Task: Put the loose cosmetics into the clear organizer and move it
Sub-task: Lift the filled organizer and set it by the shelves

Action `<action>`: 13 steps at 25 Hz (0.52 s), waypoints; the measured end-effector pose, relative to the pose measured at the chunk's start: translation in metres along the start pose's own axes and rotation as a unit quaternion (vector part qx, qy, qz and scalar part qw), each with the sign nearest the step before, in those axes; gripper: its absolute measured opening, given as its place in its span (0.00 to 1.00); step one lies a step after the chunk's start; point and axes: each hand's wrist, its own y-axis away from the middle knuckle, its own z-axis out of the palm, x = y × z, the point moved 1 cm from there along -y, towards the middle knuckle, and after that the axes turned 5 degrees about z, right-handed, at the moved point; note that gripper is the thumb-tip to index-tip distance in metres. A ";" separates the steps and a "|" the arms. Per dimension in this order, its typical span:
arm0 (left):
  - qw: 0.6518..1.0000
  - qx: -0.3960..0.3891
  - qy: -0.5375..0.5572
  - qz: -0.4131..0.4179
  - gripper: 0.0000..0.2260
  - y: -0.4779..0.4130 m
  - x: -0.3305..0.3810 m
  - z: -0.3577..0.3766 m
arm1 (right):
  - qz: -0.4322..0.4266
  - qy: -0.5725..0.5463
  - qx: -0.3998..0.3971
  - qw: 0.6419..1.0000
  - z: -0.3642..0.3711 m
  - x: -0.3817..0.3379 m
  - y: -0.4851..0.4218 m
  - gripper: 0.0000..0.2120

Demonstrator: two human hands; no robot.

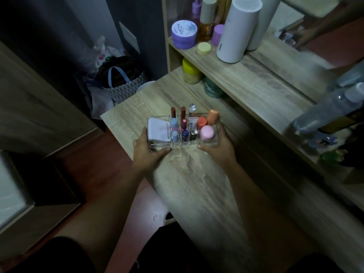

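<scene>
The clear organizer (208, 145) sits on the wooden dressing table (193, 184), near its far left end. It holds a white compact (158, 131) at the left, several lipsticks and small tubes (184, 126) in the middle slots, and a pink round pot (207, 133) with orange-capped items (207, 119) at the right. My left hand (146, 149) grips the organizer's left end, thumb along its front edge. My right hand (220, 145) grips the right end. Whether the organizer is lifted off the table I cannot tell.
A shelf (256, 75) behind the organizer carries a purple jar (184, 34), a yellow cap (204, 48), an amber bottle and a tall white cylinder (238, 28). Jars stand under the shelf. Clear bottles (325, 113) stand at the right. Bags (118, 81) lie on the floor beyond the table's left end.
</scene>
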 end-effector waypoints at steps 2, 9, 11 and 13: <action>1.000 0.007 0.009 0.020 0.37 -0.003 0.001 0.000 | 0.011 -0.006 -0.002 1.000 0.002 0.002 -0.003 0.51; 0.999 0.025 0.004 0.026 0.38 -0.004 -0.005 0.002 | 0.015 -0.032 0.037 0.999 0.004 0.002 0.000 0.44; 0.999 0.024 -0.007 0.036 0.38 -0.002 -0.005 0.001 | 0.011 -0.029 0.054 0.998 0.003 0.002 0.007 0.43; 0.999 0.020 -0.011 0.044 0.38 0.000 -0.005 -0.001 | 0.005 -0.032 0.076 0.997 0.002 0.001 0.016 0.42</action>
